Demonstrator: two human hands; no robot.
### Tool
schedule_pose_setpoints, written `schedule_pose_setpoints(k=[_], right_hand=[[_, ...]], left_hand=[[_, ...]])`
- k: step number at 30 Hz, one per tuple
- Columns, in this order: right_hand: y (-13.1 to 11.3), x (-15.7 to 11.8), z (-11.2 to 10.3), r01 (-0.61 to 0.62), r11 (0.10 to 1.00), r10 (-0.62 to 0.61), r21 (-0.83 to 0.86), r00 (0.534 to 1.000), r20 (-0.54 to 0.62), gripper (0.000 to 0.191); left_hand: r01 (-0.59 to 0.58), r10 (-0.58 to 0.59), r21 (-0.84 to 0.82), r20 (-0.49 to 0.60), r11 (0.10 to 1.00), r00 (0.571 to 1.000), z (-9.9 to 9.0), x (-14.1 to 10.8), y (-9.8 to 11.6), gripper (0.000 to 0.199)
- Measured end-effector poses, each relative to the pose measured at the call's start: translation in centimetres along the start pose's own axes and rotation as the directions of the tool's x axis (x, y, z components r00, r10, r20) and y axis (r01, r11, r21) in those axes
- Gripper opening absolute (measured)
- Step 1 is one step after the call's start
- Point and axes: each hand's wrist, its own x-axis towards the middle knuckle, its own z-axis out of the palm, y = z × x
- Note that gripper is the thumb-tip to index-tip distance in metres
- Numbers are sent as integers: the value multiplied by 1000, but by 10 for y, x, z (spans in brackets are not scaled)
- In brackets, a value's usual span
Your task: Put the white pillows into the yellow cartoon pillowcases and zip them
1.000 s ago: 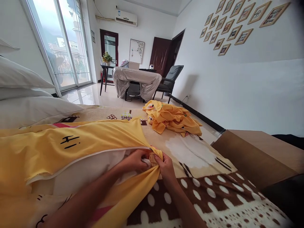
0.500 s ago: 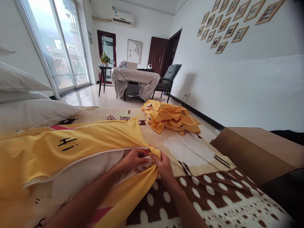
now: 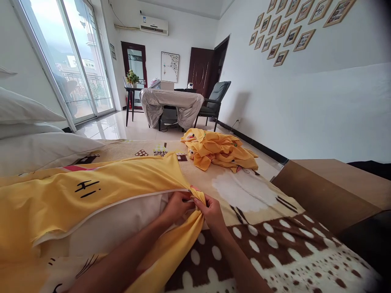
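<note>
A yellow pillowcase (image 3: 122, 173) with "Hi" printed on it lies in front of me, its zipper-edged opening spread wide. Inside shows a white pillow (image 3: 116, 219). My left hand (image 3: 179, 206) reaches into the right end of the opening, fingers closed on the pillow's corner and partly hidden by the cloth. Close beside it, my right hand (image 3: 211, 211) pinches the gathered yellow corner of the pillowcase from outside, thumb on top.
A heap of yellow pillowcases (image 3: 218, 148) lies farther back on the patterned blanket (image 3: 253, 191). White pillows (image 3: 45, 148) are stacked at the left. A cardboard box (image 3: 324, 191) stands at the right. Beyond are a covered table (image 3: 171, 97) and a chair (image 3: 216, 101).
My left hand has pushed deeper into the pillowcase corner, and the white pillow corner it held is now mostly out of sight. My right hand keeps its pinch on the cloth.
</note>
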Motion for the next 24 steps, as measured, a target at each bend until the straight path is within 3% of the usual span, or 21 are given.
schedule_pose_setpoints(k=[4, 9, 12, 15, 18, 21, 24], right_hand=[[-2, -1, -5, -50, 997, 51, 64, 999, -1, 39], [14, 16, -32, -226, 945, 233, 238, 972, -4, 27], [19, 22, -40, -301, 947, 288, 111, 950, 120, 26], [16, 16, -32, -245, 970, 236, -8, 923, 304, 31], [13, 9, -19, -195, 975, 219, -104, 919, 327, 29], [18, 8, -15, -175, 980, 196, -98, 942, 274, 27], [28, 14, -22, -188, 978, 202, -88, 959, 198, 28]], left_hand=[[25, -24, 15, -30, 1000, 999, 5, -4, -2, 14], [62, -61, 38, -31, 997, 998, 6, -6, -5, 23], [49, -48, 46, -22, 998, 999, 5, -7, -3, 23], [28, -26, 61, -28, 998, 999, 6, -10, 0, 20], [-105, 116, 163, -59, 981, 991, 6, -13, 0, 24], [-289, 326, 384, -32, 877, 945, 5, -14, -4, 40], [-326, 362, 500, 27, 802, 932, 4, -13, -5, 57]])
